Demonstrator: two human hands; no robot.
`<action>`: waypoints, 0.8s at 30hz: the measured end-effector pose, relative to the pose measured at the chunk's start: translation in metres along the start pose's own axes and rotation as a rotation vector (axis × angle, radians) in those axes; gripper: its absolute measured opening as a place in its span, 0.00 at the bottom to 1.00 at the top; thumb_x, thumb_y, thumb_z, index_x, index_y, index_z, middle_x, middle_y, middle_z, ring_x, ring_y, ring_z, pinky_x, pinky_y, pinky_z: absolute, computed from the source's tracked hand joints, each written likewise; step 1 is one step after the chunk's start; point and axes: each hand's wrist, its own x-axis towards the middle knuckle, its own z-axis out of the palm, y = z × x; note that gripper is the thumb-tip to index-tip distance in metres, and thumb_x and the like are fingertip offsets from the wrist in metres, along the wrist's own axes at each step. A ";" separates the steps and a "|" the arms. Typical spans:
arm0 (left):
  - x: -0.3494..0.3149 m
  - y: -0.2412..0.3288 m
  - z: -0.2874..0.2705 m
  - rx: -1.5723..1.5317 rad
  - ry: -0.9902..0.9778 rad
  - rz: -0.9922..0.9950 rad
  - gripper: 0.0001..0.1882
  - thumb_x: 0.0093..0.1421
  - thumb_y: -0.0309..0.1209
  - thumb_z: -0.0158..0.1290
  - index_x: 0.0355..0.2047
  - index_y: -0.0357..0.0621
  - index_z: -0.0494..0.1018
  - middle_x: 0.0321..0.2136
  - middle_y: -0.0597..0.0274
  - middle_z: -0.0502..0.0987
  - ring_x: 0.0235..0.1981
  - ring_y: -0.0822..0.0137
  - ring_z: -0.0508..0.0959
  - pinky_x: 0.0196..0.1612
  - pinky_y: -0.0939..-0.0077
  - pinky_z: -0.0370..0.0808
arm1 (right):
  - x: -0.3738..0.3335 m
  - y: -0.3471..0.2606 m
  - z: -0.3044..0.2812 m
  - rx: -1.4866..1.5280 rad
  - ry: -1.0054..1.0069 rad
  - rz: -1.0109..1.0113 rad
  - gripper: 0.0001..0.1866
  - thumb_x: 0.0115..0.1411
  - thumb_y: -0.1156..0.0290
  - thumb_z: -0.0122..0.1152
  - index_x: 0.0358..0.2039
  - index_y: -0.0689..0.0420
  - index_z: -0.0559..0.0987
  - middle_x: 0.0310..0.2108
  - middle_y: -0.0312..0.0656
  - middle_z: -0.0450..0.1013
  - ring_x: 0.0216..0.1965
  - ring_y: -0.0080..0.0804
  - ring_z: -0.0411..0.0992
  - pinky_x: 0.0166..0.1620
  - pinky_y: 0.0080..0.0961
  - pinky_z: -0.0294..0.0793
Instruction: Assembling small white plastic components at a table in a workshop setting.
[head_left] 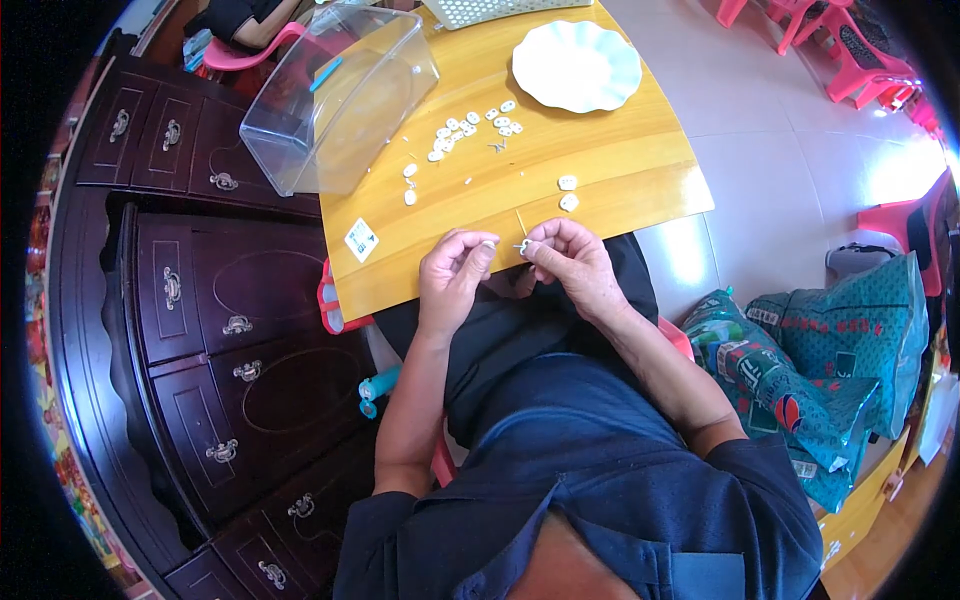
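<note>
My right hand (577, 264) pinches a small white piece (526, 246) between thumb and fingertips, just over the near table edge. A thin yellowish stick (520, 222) points up from beside it, and a short metallic bit shows on its left. Close by, my left hand (457, 274) has thumb and forefinger pressed together; a pale spot shows at the tips, too small to name. Ahead of my right hand lie two white oval pieces (568, 184), one behind the other. Several similar dotted white pieces (460, 128) lie scattered farther off, near small grey metal bits (498, 147).
A white scalloped plate (577, 66) sits at the far right of the wooden table (640, 150). A clear plastic bin (285, 150) overhangs its left side, near a printed card (361, 240). Dark drawers (190, 290) stand left; green bags (800, 350) and pink chairs (850, 50) are right.
</note>
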 end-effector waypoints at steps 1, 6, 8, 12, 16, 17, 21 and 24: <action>-0.001 0.001 0.001 -0.001 -0.002 0.000 0.11 0.66 0.28 0.56 0.46 0.37 0.76 0.30 0.68 0.75 0.26 0.81 0.74 0.32 0.86 0.74 | 0.000 0.000 -0.001 0.004 -0.002 -0.001 0.06 0.63 0.74 0.63 0.39 0.59 0.78 0.29 0.32 0.76 0.25 0.14 0.71 0.30 0.10 0.71; -0.003 0.010 0.010 -0.114 0.031 -0.119 0.11 0.64 0.23 0.55 0.47 0.36 0.74 0.32 0.70 0.76 0.26 0.84 0.73 0.30 0.89 0.72 | 0.000 0.001 0.000 -0.019 0.008 -0.003 0.05 0.63 0.74 0.63 0.39 0.58 0.78 0.29 0.31 0.76 0.25 0.13 0.71 0.30 0.10 0.71; -0.003 0.011 0.010 -0.118 0.018 -0.100 0.12 0.63 0.21 0.54 0.47 0.36 0.73 0.32 0.69 0.76 0.26 0.84 0.73 0.30 0.89 0.72 | -0.001 0.001 0.000 -0.028 0.009 -0.001 0.05 0.63 0.73 0.63 0.39 0.58 0.78 0.29 0.31 0.76 0.25 0.13 0.71 0.30 0.10 0.71; -0.004 0.014 0.012 -0.126 -0.002 -0.073 0.14 0.61 0.17 0.53 0.49 0.34 0.72 0.33 0.68 0.76 0.28 0.84 0.74 0.31 0.89 0.72 | -0.001 0.001 0.000 -0.039 0.003 -0.007 0.05 0.64 0.74 0.63 0.39 0.58 0.78 0.29 0.31 0.76 0.26 0.13 0.71 0.30 0.10 0.71; -0.003 0.014 0.014 -0.127 0.000 -0.078 0.15 0.61 0.16 0.54 0.49 0.34 0.72 0.34 0.68 0.77 0.29 0.84 0.75 0.33 0.89 0.73 | -0.001 0.002 0.001 -0.043 0.006 -0.020 0.06 0.64 0.72 0.63 0.39 0.58 0.78 0.28 0.29 0.75 0.25 0.12 0.69 0.28 0.10 0.68; -0.004 0.013 0.014 -0.103 -0.006 -0.067 0.15 0.60 0.16 0.54 0.49 0.34 0.73 0.35 0.68 0.77 0.30 0.84 0.75 0.33 0.89 0.73 | -0.001 0.002 0.001 -0.042 0.007 -0.019 0.06 0.64 0.72 0.63 0.39 0.58 0.78 0.28 0.29 0.75 0.25 0.12 0.69 0.28 0.10 0.68; -0.003 0.012 0.015 -0.069 -0.010 -0.042 0.16 0.60 0.15 0.54 0.48 0.34 0.73 0.35 0.68 0.78 0.30 0.84 0.76 0.34 0.90 0.74 | 0.000 0.004 -0.001 -0.039 -0.007 -0.018 0.05 0.64 0.73 0.62 0.39 0.58 0.78 0.29 0.30 0.76 0.25 0.12 0.70 0.29 0.10 0.70; -0.002 0.013 0.016 -0.030 -0.024 -0.029 0.15 0.59 0.15 0.55 0.48 0.35 0.74 0.33 0.68 0.78 0.30 0.84 0.76 0.34 0.90 0.74 | 0.001 0.004 -0.002 -0.032 -0.023 -0.018 0.05 0.64 0.75 0.62 0.40 0.59 0.78 0.30 0.32 0.77 0.26 0.13 0.71 0.31 0.11 0.72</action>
